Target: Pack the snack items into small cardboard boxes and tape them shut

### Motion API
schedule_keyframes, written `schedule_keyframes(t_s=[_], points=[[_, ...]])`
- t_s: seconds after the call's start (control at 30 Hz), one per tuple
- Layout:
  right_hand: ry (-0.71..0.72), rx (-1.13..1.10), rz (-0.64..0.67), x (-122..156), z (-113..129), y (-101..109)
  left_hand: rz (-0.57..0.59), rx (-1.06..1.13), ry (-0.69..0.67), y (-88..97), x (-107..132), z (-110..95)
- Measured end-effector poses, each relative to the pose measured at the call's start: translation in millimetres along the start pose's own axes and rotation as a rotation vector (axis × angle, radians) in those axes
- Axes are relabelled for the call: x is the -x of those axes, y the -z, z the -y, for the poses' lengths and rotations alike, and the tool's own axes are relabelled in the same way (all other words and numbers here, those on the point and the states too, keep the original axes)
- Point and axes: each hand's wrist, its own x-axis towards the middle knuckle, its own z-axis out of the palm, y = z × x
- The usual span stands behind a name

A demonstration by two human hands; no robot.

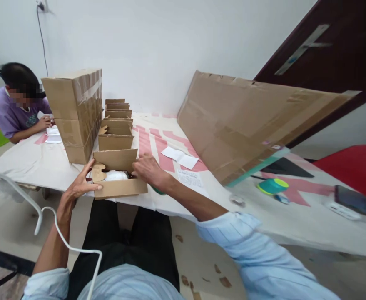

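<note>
A small open cardboard box (pixel 122 191) sits at the table's near edge with its lid raised at the back. Inside it lies a white, wrapped-looking item (pixel 116 175) whose kind I cannot make out. My left hand (pixel 80 183) grips the box's left end, thumb along the front wall and fingers around the side flap. At the opposite end, my right hand (pixel 150 168) is closed with its fingertips bent over the right edge; the flap there is mostly hidden by the fingers. Behind this box stands a row of open cardboard boxes (pixel 115 143).
Taped cartons (pixel 85 100) are stacked left of the row. A large cardboard sheet (pixel 248 116) leans at the right. Folded white paper (pixel 179 157), a teal tape roll (pixel 272 186) and a phone (pixel 353 200) lie on the table (pixel 295 227). Another person (pixel 23 102) sits at far left.
</note>
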Motion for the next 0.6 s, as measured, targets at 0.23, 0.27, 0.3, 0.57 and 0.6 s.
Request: schedule_keyframes(t_s=[0.23, 0.27, 0.3, 0.57, 0.6], points=[[0.060, -0.192, 0.339, -38, 8, -6, 0.013, 0.056, -0.006, -2.1, 4, 1], [0.063, -0.198, 0.358, -41, 9, -7, 0.010, 0.052, -0.004, -2.2, 4, 2], [0.069, -0.193, 0.372, -43, 10, -8, 0.009, 0.049, -0.006, -2.3, 4, 2], [0.130, -0.132, 0.455, -48, 17, -7, 0.080, 0.158, -0.039, 1.1, 5, 3], [0.137, -0.139, 0.463, -49, 16, -7, 0.093, 0.176, -0.045, 2.3, 6, 3]])
